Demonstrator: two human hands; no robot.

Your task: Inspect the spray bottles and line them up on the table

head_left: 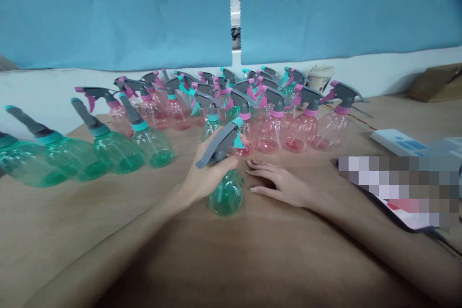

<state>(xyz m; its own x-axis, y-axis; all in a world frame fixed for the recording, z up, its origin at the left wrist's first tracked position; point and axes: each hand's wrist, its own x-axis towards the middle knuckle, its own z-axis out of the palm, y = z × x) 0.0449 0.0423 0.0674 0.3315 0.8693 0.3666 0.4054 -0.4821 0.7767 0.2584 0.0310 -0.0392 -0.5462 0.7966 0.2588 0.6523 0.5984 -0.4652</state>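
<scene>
My left hand (209, 168) is wrapped round the neck of a green spray bottle (226, 195) with a grey and teal spray head, upright over the middle of the table. To its right my right hand (279, 182) lies on the wooden tabletop (202, 260), fingers spread and holding nothing. Behind both hands stand several pink bottles, among them one with a pink collar (270, 130). At the left, several green bottles with teal collars form a row, one of them (155, 147) nearest to my left hand.
A phone-like device, partly pixelated (393, 192), lies at the right with a dark cable. Beyond it are a white box with blue marks (400, 143) and a brown box (438, 84). A paper cup (320, 78) stands behind the bottles, near the wall.
</scene>
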